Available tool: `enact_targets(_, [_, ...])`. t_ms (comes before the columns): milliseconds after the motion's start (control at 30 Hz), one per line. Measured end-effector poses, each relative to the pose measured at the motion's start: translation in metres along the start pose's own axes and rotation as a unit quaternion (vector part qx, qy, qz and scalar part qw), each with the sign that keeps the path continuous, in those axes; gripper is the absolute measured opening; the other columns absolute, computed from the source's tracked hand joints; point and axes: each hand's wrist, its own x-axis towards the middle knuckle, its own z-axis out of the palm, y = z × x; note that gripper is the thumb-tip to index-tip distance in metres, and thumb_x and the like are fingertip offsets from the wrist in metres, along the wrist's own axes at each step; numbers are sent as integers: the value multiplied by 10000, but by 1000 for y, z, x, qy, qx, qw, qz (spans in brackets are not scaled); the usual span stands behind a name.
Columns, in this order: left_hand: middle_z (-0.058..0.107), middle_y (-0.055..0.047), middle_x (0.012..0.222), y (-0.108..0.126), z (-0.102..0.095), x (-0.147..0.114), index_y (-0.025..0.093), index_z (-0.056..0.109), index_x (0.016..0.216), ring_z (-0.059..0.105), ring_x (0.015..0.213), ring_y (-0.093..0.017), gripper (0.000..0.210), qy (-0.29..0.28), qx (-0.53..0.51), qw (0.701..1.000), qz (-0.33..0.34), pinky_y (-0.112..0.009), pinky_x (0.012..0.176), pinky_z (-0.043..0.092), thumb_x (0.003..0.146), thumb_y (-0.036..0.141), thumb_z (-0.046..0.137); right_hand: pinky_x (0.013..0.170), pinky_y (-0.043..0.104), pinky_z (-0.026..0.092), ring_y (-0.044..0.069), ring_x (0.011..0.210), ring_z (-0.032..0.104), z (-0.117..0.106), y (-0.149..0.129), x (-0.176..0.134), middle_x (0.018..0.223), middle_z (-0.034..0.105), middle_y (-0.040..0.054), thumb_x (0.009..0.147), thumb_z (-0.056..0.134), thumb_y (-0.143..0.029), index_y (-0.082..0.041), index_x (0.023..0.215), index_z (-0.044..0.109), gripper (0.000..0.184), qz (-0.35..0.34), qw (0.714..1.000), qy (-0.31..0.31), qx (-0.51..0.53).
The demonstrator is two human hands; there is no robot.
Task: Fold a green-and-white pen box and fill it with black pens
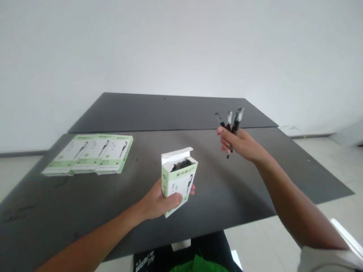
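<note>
My left hand point(163, 202) is wrapped round a white and light-green pen box point(180, 185), held tilted above the near part of the table. The box's top flap stands up, and dark pen ends show inside its mouth. Off to the right, my right hand point(238, 141) is closed round several black pens point(235, 122) with clear caps. They fan out above the fingers, and one dark tip pokes out below. A gap separates these pens from the box.
Three matching pen boxes point(99, 154) lie flat in an overlapping row on the left of the dark grey table point(170, 141). A seam crosses the table behind them. Beyond its far edge rises a white wall point(176, 45). Pale floor point(320, 162) shows on the right.
</note>
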Motion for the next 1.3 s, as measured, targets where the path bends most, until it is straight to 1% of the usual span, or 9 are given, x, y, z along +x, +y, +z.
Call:
enact_targets(67, [790, -133, 1161, -1, -1, 0, 166, 749, 1158, 742, 1099, -306, 314, 5, 10, 1000, 7, -449, 989, 594, 868, 284, 730, 590, 324, 501, 187, 548, 614, -4, 34, 0, 596, 558, -13, 997, 551, -675, -222, 861, 564, 473, 54, 993, -28, -97])
enact_targets(133, [788, -134, 1157, -3, -2, 1, 166, 746, 1162, 739, 1102, -313, 319, 9, 14, 1000, 11, -457, 992, 593, 880, 314, 734, 620, 327, 486, 197, 600, 628, -3, 61, -4, 638, 611, 19, 964, 645, -618, -207, 819, 597, 438, 88, 977, -43, -187])
enact_targets(300, [773, -145, 1174, -7, -6, 2, 165, 737, 1186, 728, 1107, -323, 363, 19, 15, 1000, 3, -465, 973, 599, 905, 394, 733, 779, 370, 562, 172, 756, 659, 6, 92, -14, 881, 699, 31, 987, 654, -606, -173, 1100, 685, 449, 109, 940, -81, -313])
enact_targets(433, [772, -135, 1166, -7, -8, 2, 171, 738, 1196, 730, 1104, -310, 351, 19, 8, 1000, 13, -451, 978, 599, 923, 392, 726, 877, 421, 582, 208, 913, 703, 11, 96, -14, 1039, 728, 69, 1012, 626, -605, -172, 1229, 674, 487, 79, 936, -92, -330])
enact_targets(600, [776, -131, 1195, -6, -10, 1, 178, 724, 1225, 735, 1121, -301, 352, 19, -3, 1000, 11, -436, 990, 602, 925, 361, 731, 994, 467, 552, 245, 1088, 697, 8, 96, -12, 1175, 733, 94, 1015, 652, -548, -170, 1271, 685, 458, 21, 941, -84, -326])
enact_targets(833, [775, -132, 1197, -3, -10, 0, 180, 729, 1209, 735, 1124, -308, 341, 17, -1, 1000, 3, -456, 992, 605, 909, 344, 731, 940, 365, 530, 273, 1119, 728, 0, 93, -15, 1210, 797, 86, 1074, 528, -502, -258, 1237, 797, 398, -1, 939, -61, -338])
enact_targets(967, [770, -138, 1188, -3, -9, 0, 170, 731, 1211, 729, 1106, -306, 351, 12, 1, 1000, 2, -457, 979, 607, 911, 352, 719, 879, 380, 532, 306, 1068, 755, 2, 93, -18, 1207, 819, 102, 1093, 472, -480, -270, 1248, 815, 431, 3, 933, -36, -357])
enact_targets(1133, [768, -135, 1179, -3, -8, 1, 166, 731, 1189, 723, 1110, -306, 327, 7, 3, 1000, 5, -447, 976, 599, 908, 333, 718, 1003, 392, 517, 304, 1204, 718, 3, 95, -16, 1300, 791, 100, 1114, 441, -411, -253, 1271, 796, 419, -37, 926, -59, -370])
enact_targets(1300, [775, -134, 1172, -3, -7, 1, 171, 721, 1194, 733, 1096, -306, 336, 3, 3, 1000, 1, -450, 973, 600, 907, 346, 730, 998, 417, 537, 279, 1134, 724, -4, 95, -6, 1253, 785, 128, 1084, 546, -361, -205, 1228, 786, 320, -60, 920, -88, -378])
